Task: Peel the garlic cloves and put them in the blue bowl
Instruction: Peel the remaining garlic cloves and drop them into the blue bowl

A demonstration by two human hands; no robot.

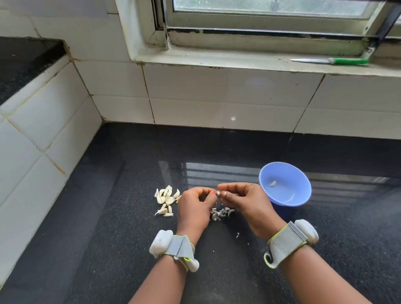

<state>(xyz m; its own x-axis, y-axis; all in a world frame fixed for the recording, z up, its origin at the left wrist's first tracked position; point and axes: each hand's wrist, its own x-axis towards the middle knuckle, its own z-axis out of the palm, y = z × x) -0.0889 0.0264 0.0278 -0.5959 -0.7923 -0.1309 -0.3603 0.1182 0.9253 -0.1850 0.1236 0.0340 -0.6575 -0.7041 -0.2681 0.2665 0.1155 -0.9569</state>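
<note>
In the head view, a single garlic clove (218, 193) is pinched between the fingertips of the left hand (195, 206) and the right hand (243, 200), both curled tightly on it and held just above the black counter (104, 233), probably so that the skin can be picked off with the nails. The unpeeled cloves (166, 199) are heaped on the counter just left of the left hand, within easy reach for the next pick. Loose skins (220, 213) are scattered on the counter beneath the hands, where they appear to be dropped as they come away. The blue bowl (285, 188) is set just beside the right hand, so that a finished clove can be dropped in with little travel; one peeled clove (272, 183) is seen inside it, so the task is judged to be at an early stage. A knife (329, 61) with a green handle is laid on the window ledge (211, 61), well apart from the work.
</note>
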